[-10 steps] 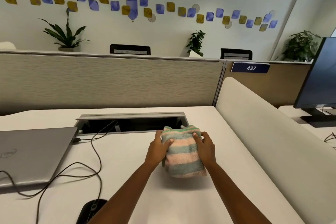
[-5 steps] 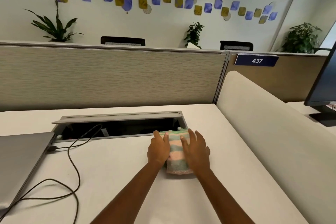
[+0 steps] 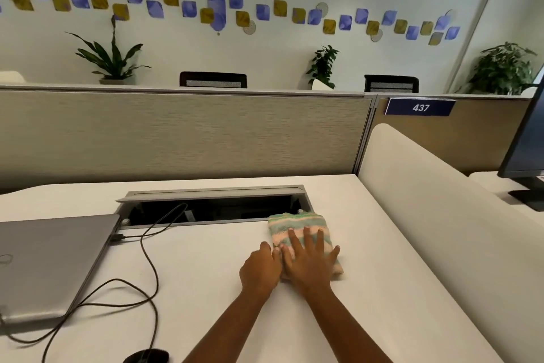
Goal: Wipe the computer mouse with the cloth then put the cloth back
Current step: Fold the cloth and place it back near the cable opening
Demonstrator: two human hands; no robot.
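Pressing: right hand [image 3: 309, 262] flat, fingers spread, on folded cloth [image 3: 297, 225]; left hand [image 3: 259, 270] loosely curled, touching its left edge. Mouse [image 3: 147, 356] near-left, nearer the left hand.

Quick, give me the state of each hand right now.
Left hand: loosely curled at the near left edge of the folded cloth, no clear grip.
Right hand: open, flat on the cloth, fingers spread.

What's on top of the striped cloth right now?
The right hand lies flat on the striped cloth, fingers spread, pressing it onto the desk. The left hand touches its near left edge. The part of the cloth under the palm is hidden.
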